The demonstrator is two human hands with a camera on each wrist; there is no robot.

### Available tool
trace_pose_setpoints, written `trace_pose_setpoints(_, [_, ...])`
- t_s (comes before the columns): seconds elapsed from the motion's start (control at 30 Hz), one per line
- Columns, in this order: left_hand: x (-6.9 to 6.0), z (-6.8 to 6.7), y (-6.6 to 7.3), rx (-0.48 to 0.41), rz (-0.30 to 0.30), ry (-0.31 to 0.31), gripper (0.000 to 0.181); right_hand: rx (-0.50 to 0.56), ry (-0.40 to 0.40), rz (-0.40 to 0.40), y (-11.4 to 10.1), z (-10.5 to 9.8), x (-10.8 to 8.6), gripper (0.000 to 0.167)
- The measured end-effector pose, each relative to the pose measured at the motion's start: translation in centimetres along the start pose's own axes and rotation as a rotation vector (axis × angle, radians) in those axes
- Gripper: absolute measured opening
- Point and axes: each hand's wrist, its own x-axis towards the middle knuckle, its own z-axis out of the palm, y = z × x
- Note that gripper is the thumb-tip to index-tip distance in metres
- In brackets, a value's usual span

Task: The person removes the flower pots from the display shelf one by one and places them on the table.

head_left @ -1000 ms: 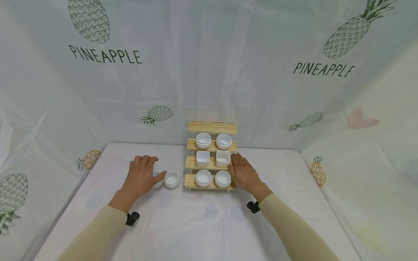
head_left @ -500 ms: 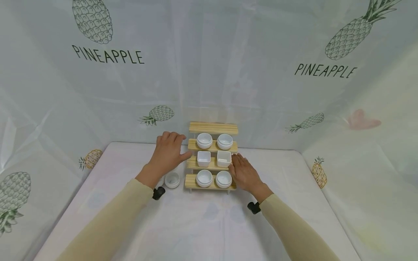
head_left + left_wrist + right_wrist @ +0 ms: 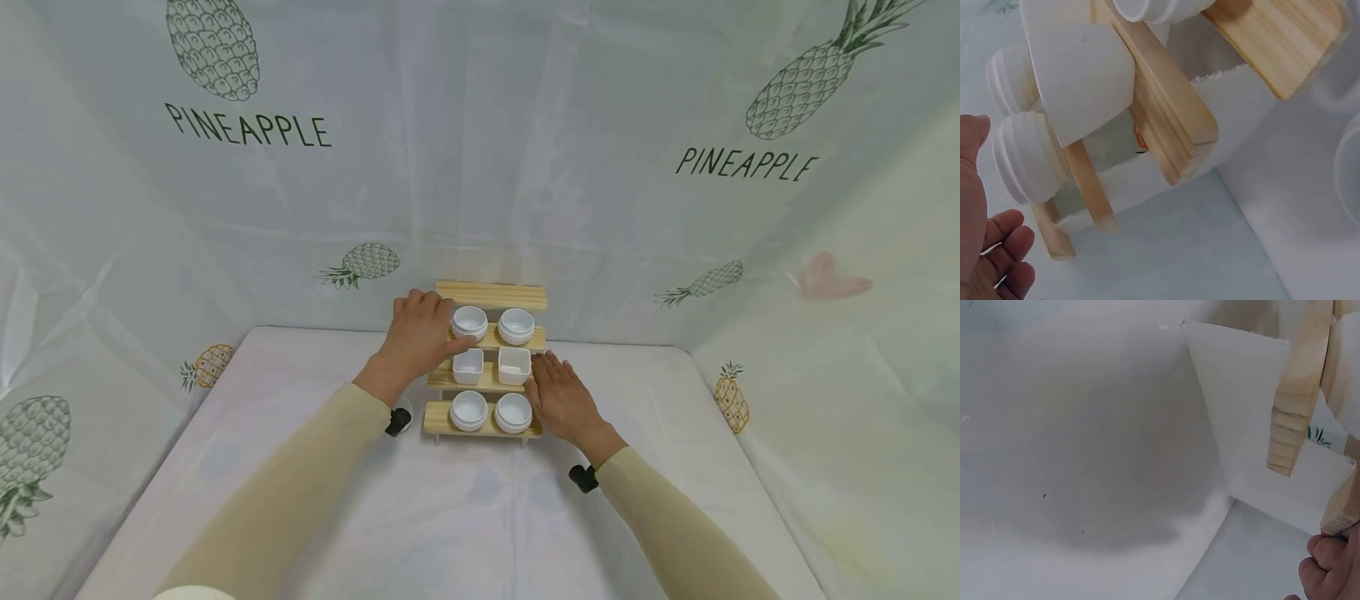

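Note:
A tiered wooden rack (image 3: 491, 294) holds white bowls in pairs on its lower three shelves. My left hand (image 3: 422, 335) is at the rack's left side, thumb and fingers spread near the left round bowl (image 3: 470, 322) of the third shelf up. In the left wrist view a gap shows between the fingers (image 3: 1007, 250) and that round bowl (image 3: 1029, 156). Square bowls (image 3: 514, 365) stand on the shelf below, round bowls (image 3: 468, 411) on the lowest. My right hand (image 3: 564, 402) rests with extended fingers against the rack's right side, its fingertips beside a shelf end (image 3: 1342, 506).
A white-covered table (image 3: 480, 517) lies under the rack, with a pineapple-print curtain (image 3: 480, 167) behind it. A small white bowl (image 3: 406, 405) on the table is mostly hidden by my left wrist. The top shelf carries no bowl.
My left hand has moved right and away from me, from the small bowls on the table to the rack's third shelf. The right hand has stayed against the rack.

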Motion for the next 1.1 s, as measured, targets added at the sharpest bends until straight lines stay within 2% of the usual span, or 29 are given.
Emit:
trace_pose_setpoints(0.17, [0.4, 0.0, 0.5, -0.004, -0.002, -0.001, 0.069, -0.055, 0.018, 0.008, -0.1, 0.0, -0.1, 0.066])
trace_pose_setpoints(0.43, [0.8, 0.2, 1.0, 0.057, 0.002, -0.01, 0.07, -0.106, 0.0, 0.035, -0.2, 0.0, -0.1, 0.069])
trace_pose_setpoints(0.8, [1.0, 0.5, 1.3, 0.097, -0.042, -0.002, 0.073, -0.09, -0.01, 0.032, -0.2, 0.0, -0.2, 0.069])
trace_pose_setpoints(1.1, [1.7, 1.1, 1.4, 0.094, -0.056, -0.046, 0.075, -0.097, -0.014, 0.039, -0.1, 0.1, -0.1, 0.069])
